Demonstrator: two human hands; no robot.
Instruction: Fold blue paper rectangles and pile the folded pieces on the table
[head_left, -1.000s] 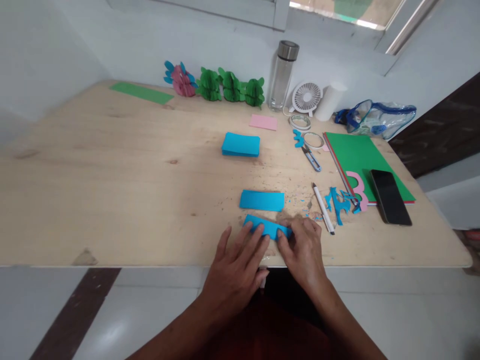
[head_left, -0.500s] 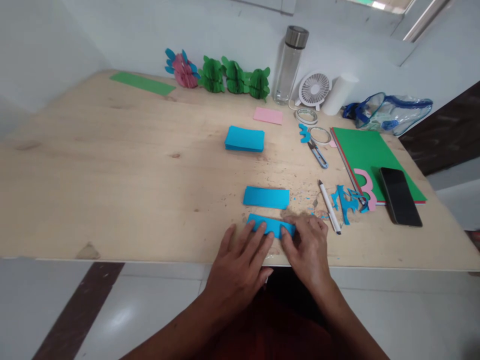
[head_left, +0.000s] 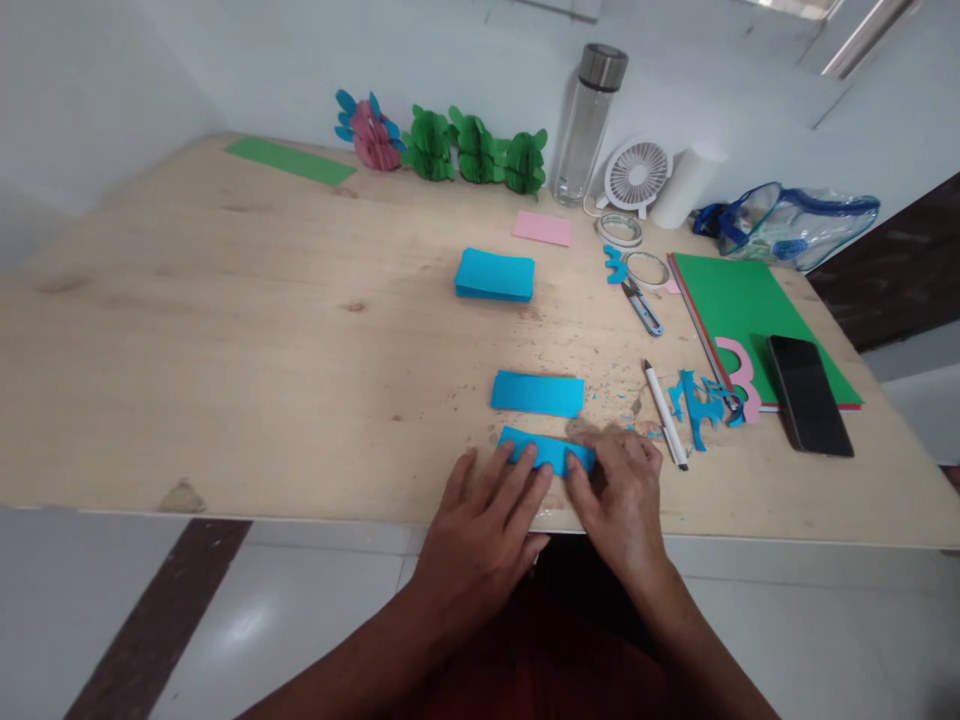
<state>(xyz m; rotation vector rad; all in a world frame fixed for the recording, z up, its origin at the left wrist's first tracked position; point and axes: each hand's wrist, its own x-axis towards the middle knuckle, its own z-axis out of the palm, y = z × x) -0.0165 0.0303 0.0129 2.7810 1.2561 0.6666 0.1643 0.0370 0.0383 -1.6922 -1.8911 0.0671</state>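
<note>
A folded blue paper strip (head_left: 546,450) lies flat near the table's front edge. My left hand (head_left: 491,510) rests on its left part with fingertips pressed down and fingers spread. At the strip's right end, my right hand (head_left: 619,485) has its thumb on top and its bent fingers at the far edge, gripping that end. Just beyond lies another blue paper strip (head_left: 538,394), untouched. Farther back is a stack of blue paper pieces (head_left: 495,275).
To the right are a marker (head_left: 666,415), blue scraps (head_left: 701,405), a phone (head_left: 810,395) on green paper (head_left: 750,300), and snips (head_left: 642,306). Along the wall stand green paper figures (head_left: 476,150), a bottle (head_left: 589,130) and a small fan (head_left: 637,175).
The view has shifted slightly, so everything on the table sits a little farther right. Both hands stay on the same blue strip, with almost no movement.
</note>
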